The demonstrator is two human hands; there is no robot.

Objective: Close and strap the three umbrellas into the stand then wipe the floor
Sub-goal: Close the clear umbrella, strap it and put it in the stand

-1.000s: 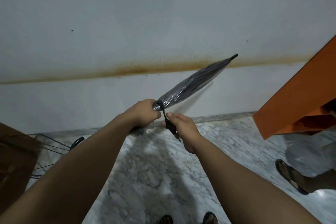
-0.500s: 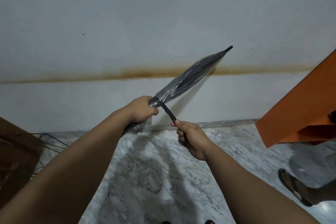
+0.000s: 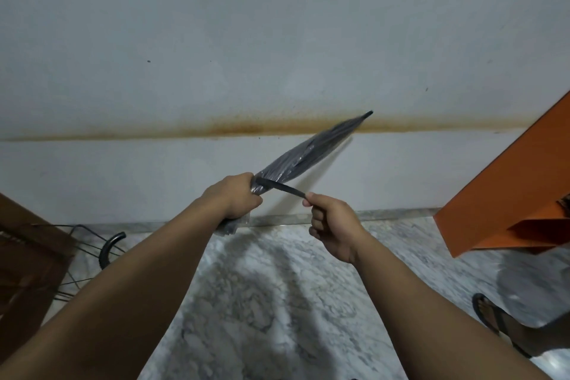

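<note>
The left hand [image 3: 236, 199] is wrapped tight around the folded black umbrella [image 3: 303, 154], which tilts up toward the stained wall [image 3: 216, 40]. Just right of the umbrella, the right hand [image 3: 334, 230] pinches its strap [image 3: 282, 187], pulled taut between both hands above the marble floor [image 3: 262, 302].

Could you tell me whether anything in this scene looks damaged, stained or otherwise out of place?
Yes: a rusty brown stain runs in a horizontal band across the white wall, behind the tip of the folded umbrella. It looks like old water or rust marking. Nothing else stands out.
</note>
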